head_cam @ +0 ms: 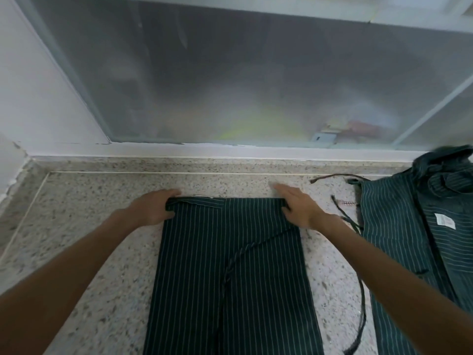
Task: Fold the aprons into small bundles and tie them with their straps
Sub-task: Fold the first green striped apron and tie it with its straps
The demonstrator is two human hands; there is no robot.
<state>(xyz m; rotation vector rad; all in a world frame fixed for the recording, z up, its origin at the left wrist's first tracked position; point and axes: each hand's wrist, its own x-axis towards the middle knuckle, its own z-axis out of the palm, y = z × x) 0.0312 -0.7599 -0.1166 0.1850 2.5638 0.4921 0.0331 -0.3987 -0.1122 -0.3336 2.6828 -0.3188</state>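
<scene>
A speckled stone bench (pixel 102 252) sits under a frosted window (pixel 230 85). In the middle lies a striped apron (pixel 230 278), folded into a long strip. The left hand (pixel 153 208) and right hand (pixel 299 208) grip its far corners, fingers curled round the cloth. It is not rolled or tied yet. More aprons (pixel 422 239) wait at the right.

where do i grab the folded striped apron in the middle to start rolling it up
Take the folded striped apron at its far edge, by the two far corners, coming in from each side as the left hand and right hand do. That edge is a straight, thick hem lying square, and the strap lies on top, so rolling toward you should keep it handy.
</scene>
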